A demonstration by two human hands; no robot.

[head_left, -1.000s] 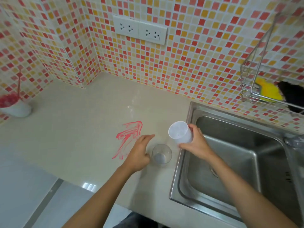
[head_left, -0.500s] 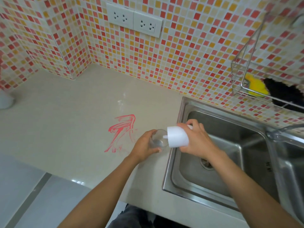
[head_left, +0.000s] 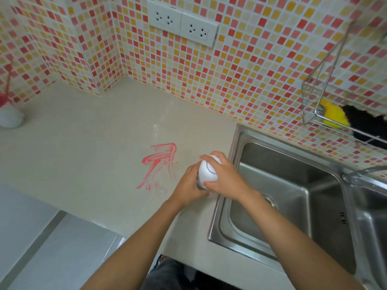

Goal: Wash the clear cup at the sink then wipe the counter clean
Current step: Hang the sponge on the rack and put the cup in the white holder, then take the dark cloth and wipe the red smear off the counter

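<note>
My right hand grips a white plastic cup turned upside down, its base facing up, over the counter's edge beside the sink. Beneath it my left hand wraps around the clear cup, of which only a thin sliver shows between hand and white cup. The white cup's mouth sits over the clear cup. A red smear lies on the beige counter just left of my hands.
A steel double sink fills the right side, with a faucet over the divider. A wire rack on the tiled wall holds a yellow sponge and a black cloth. A white bowl stands far left.
My right hand tipped the white cup from upright to fully inverted over the clear cup. My left hand closed on the clear cup and lifted it under the white one.
</note>
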